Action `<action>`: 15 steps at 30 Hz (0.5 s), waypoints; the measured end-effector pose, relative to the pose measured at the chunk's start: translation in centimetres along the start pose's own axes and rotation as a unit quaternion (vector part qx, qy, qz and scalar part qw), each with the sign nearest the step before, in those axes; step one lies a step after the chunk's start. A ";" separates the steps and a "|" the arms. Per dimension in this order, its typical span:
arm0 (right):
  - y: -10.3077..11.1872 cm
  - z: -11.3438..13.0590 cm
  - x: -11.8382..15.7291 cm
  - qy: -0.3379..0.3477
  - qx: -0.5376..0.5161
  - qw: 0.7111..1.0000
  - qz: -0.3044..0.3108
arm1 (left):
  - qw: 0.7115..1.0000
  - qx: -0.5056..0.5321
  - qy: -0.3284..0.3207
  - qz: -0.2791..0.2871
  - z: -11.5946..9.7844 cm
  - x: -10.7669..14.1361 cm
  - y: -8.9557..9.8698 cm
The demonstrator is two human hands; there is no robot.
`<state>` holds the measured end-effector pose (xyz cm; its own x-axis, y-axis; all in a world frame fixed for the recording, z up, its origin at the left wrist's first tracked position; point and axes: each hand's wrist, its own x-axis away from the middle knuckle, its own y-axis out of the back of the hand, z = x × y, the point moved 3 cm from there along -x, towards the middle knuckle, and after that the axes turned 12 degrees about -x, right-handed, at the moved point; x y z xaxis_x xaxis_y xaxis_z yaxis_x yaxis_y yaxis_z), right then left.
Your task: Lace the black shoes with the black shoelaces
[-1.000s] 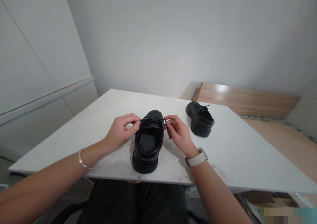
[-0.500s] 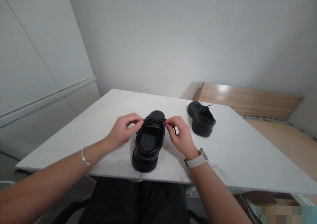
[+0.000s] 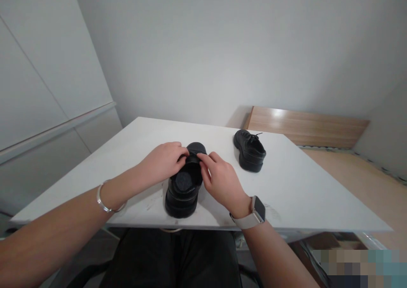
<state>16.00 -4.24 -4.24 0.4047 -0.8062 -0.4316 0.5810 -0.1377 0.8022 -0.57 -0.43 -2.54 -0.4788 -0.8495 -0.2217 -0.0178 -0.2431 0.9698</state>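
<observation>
A black lace-up shoe (image 3: 182,199) stands on the white table in front of me, toe pointing away and heel towards me. My left hand (image 3: 171,157) is closed at the left side of its lacing, fingers curled in over the tongue. From the other side, my right hand (image 3: 219,175) pinches at the shoelace (image 3: 193,154) near the top of the opening. The fingers hide most of the lace, and its ends cannot be made out. Farther back to the right, a second black shoe (image 3: 251,152) sits with its lace tied and one end sticking out.
The white table (image 3: 286,186) has dark scuff marks near its front edge. Behind it on the right rises a wood-grain board (image 3: 305,124) against the grey wall. A white panelled partition (image 3: 47,88) stands to the left. My dark-clothed legs are below the table edge.
Both hands have moved inward over the lacing, closer together, from holding the lace out to either side. The view has shifted slightly; both shoes remain standing on the table.
</observation>
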 end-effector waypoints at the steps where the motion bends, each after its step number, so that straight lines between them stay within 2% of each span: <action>1: 0.1 0.4 -0.2 -0.011 0.028 0.999 0.017 | 1.000 -0.010 -0.004 0.012 0.0 -0.3 0.1; 5: 0.3 1.6 -1.3 -0.057 0.102 0.991 0.058 | 0.999 -0.039 -0.004 0.034 -0.2 -1.0 0.5; 10: 0.2 1.5 -2.8 -0.062 0.138 0.986 0.072 | 1.000 -0.012 0.006 -0.008 -0.6 -1.2 -0.1; 12: 0.0 1.1 -3.4 -0.054 0.148 0.986 0.061 | 0.999 -0.013 0.009 -0.039 -0.7 -1.1 -0.3; 15: -0.3 0.8 -4.1 -0.016 0.116 0.993 -0.006 | 0.989 0.036 -0.004 -0.144 -1.0 -0.9 0.5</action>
<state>13.59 -1.39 -2.35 0.3735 -0.8214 -0.4310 0.4054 -0.2734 0.8723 0.69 -0.23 -1.91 -0.4519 -0.7454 -0.4900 -0.2167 -0.4411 0.8709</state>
